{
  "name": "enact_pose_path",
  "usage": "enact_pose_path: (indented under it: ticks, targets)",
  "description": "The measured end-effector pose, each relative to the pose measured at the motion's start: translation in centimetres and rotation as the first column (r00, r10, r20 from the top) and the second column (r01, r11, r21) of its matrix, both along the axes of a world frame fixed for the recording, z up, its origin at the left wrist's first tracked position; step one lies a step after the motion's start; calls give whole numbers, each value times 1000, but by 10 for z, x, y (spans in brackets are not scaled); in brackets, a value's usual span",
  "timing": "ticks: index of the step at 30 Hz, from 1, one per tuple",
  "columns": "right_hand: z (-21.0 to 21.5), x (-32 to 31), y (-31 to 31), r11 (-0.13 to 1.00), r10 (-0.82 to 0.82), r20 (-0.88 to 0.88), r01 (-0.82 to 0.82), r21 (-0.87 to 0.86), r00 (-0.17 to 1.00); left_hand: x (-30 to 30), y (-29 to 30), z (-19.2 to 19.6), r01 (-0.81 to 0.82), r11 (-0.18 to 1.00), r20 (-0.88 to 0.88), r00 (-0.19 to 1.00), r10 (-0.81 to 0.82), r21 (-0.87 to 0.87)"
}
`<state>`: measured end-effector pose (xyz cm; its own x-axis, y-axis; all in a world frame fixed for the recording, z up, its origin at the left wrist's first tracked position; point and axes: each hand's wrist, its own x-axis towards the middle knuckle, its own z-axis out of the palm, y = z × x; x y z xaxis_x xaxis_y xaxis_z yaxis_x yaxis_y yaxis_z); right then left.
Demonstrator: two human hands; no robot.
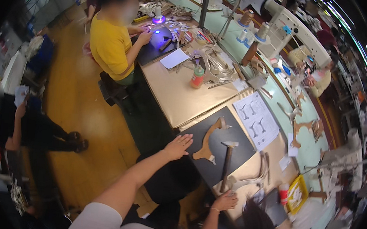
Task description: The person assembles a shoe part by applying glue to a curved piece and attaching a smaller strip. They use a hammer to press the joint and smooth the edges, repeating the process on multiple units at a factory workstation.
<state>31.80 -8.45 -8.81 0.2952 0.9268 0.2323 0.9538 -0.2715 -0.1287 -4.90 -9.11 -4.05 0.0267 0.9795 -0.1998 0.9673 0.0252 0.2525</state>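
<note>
leather piece (209, 139): lying on the dark board (211, 124), toward its left side, between the left hand and the hammer (227, 164).
its long axis: slanting from near left to far right, in a bent line rather than a straight one.
its ends: the far end points far and right, toward the printed sheet (256, 120); the broader near end splits into two corners, one pointing left and the other near and right.
its look: tan brown, slim through the middle, wider at both ends, with pale grey-white tips at the far end and at the near right corner.
hammer: just right of the leather piece, pale head far, dark handle running toward the near side.
left hand (179, 147): palm down, fingers straight, grasping nothing, at the left edge of the dark board; whether it presses on it, i cannot tell.
right hand (225, 200): fingers bent, near the handle's near end; i cannot tell whether it grips anything.
pale straps (252, 180): right of the hammer, curving across the table (244, 158).
yellow basket (298, 194): farther right, beside a red and white bottle (283, 194).
</note>
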Motion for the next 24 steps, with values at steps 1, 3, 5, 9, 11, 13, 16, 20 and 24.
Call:
enact_pose_path:
  ticks: [1, 3, 5, 9, 11, 13, 16, 20, 24]
  targets:
    - [-3, -1, -9, 997, 42, -94, -36, 69, 995, -1, 1, -2, 29, 998, -15, 999, -30, -51]
    - [-9, -3, -43, 991, 127, -357, -104, 81, 925, -3, -4, -13, 40, 993, -51, 998, -34, 113]
    - [-14, -11, -113, 992, 125, -253, -117, 44, 959, -3, -34, -28, 60, 958, -99, 995, -34, 282]
    - [-15, -52, -317, 878, 91, -234, -189, -440, 968, 4, -217, -52, 35, 962, 211, 973, -95, 272]
    - [-14, -87, -417, 239, -35, -253, -238, -941, 967, 6, -350, -54, 175, 922, 151, 980, -129, -346]
    - [-15, -109, -491, 473, -271, -316, -160, -866, 909, -4, -461, -54, 414, 320, 225, 842, -491, -852]
    - [-28, -118, -548, 514, -431, -412, -157, -843, 803, -11, -494, -86, 567, 254, 354, 743, -568, -783]
    - [-60, -122, -589, 709, -632, -549, 122, -694, 547, -17, -408, -110, 570, 38, 401, 622, -673, -821]
    - [-79, -149, -647, 649, -761, -584, 297, -701, 284, -7, -315, -84, 391, 192, -61, 323, -944, -900]
